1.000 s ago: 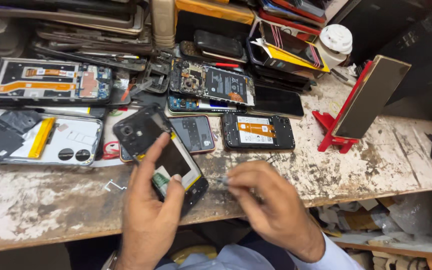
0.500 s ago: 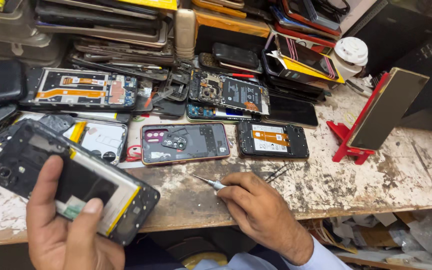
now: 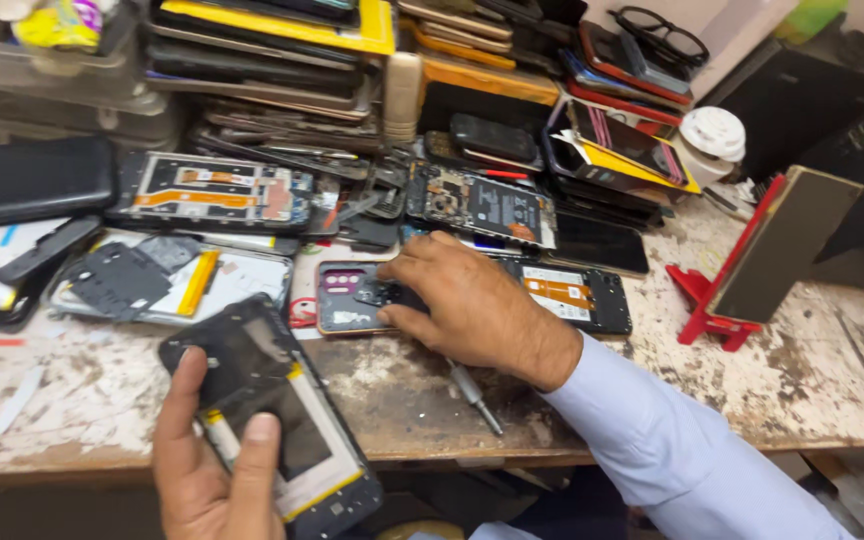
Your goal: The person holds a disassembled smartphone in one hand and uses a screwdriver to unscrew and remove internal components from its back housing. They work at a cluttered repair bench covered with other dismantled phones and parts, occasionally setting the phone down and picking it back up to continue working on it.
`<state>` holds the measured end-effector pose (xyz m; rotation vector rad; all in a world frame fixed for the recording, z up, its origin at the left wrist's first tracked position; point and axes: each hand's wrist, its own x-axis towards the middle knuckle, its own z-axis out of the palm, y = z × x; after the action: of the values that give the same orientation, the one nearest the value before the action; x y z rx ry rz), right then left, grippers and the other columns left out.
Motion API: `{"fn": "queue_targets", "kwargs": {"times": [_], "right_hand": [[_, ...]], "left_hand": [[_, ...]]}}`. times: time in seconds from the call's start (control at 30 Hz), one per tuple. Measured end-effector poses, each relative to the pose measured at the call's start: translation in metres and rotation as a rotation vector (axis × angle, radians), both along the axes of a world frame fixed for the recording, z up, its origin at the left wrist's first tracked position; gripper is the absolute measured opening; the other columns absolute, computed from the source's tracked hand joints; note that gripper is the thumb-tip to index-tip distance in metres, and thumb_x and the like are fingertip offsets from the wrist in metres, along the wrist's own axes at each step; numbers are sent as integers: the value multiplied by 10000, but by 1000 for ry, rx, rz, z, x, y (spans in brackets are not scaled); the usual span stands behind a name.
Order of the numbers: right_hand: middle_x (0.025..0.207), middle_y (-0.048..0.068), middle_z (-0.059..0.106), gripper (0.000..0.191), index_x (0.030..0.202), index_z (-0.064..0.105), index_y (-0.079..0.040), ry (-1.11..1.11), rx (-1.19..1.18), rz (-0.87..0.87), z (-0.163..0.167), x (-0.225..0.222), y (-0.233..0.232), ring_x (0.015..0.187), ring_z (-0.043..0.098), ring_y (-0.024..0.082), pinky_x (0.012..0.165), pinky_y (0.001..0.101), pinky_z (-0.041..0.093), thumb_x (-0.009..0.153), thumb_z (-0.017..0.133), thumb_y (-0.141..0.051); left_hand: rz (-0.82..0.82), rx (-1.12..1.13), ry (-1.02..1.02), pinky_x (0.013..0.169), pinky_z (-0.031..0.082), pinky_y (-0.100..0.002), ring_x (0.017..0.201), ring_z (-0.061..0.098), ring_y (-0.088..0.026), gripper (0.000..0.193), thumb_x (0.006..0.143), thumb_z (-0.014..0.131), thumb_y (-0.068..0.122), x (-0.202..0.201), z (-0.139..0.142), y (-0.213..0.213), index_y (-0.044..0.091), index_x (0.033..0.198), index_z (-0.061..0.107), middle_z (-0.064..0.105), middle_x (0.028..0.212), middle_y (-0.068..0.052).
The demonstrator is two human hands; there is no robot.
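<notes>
My left hand (image 3: 214,462) grips a black phone frame (image 3: 272,415) with a yellow-edged inner plate, held low over the front edge of the bench. My right hand (image 3: 467,305) reaches across the bench and rests on an opened phone (image 3: 347,298) with a purple camera part, fingers touching a small dark piece on it. A small screwdriver (image 3: 475,396) lies on the worn bench (image 3: 832,370) just below my right wrist, apart from the hand.
Several opened phones and boards lie in a row behind, among them one with orange flex cable (image 3: 572,295). Stacked phones and cases fill the back. A red phone stand (image 3: 752,265) holds a device at right. A white round container (image 3: 712,135) sits behind it.
My right hand let go of the screwdriver and moved up to the opened phone. My left hand brought the black frame lower and nearer the middle.
</notes>
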<state>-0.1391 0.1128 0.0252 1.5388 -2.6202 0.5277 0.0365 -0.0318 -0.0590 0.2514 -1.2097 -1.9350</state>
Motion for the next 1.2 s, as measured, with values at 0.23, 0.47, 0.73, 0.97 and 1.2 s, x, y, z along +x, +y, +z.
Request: {"fn": "queue_targets", "kwargs": {"times": [0.23, 0.47, 0.73, 0.97, 1.2], "right_hand": [[1067, 174, 671, 373, 1151, 696, -6, 5, 45, 22, -12, -9, -15, 1048, 628, 355, 925, 445, 507, 842, 728, -213], [955, 156, 691, 192, 1056, 704, 6, 114, -65, -45, -13, 4, -16, 920, 660, 337, 841, 435, 538, 895, 671, -93], [956, 85, 702, 201, 1157, 717, -28, -56, -326, -248, 8, 12, 29, 850, 709, 197, 740, 306, 567, 971, 641, -35], [1033, 27, 625, 440, 1375, 564, -34, -816, -900, -290, -13, 31, 73, 889, 694, 127, 809, 293, 607, 944, 625, 31], [1019, 77, 683, 195, 1187, 589, 15, -903, -969, -368, -32, 55, 96, 825, 682, 124, 722, 280, 585, 1000, 625, -24]], "left_hand": [[-116, 26, -115, 1083, 457, -381, 1268, 605, -251, 838, 892, 511, -128, 12, 5, -5, 54, 1646, 193, 562, 1460, -214], [-242, -72, -219, 1018, 484, -327, 1183, 647, -209, 874, 924, 552, -49, 12, 8, -5, 101, 1655, 98, 625, 1383, -205], [-393, -108, -232, 1019, 469, -319, 1210, 648, -201, 895, 915, 542, -34, -1, 15, 9, 112, 1644, 44, 631, 1390, -194], [-540, -235, -178, 1092, 404, -332, 1318, 578, -223, 869, 918, 549, -44, -27, 15, 27, 61, 1645, 85, 572, 1479, -206], [-610, -405, -272, 1115, 369, -353, 1368, 547, -225, 839, 879, 595, -6, -47, 16, 45, 24, 1609, 182, 580, 1476, -203]]}}
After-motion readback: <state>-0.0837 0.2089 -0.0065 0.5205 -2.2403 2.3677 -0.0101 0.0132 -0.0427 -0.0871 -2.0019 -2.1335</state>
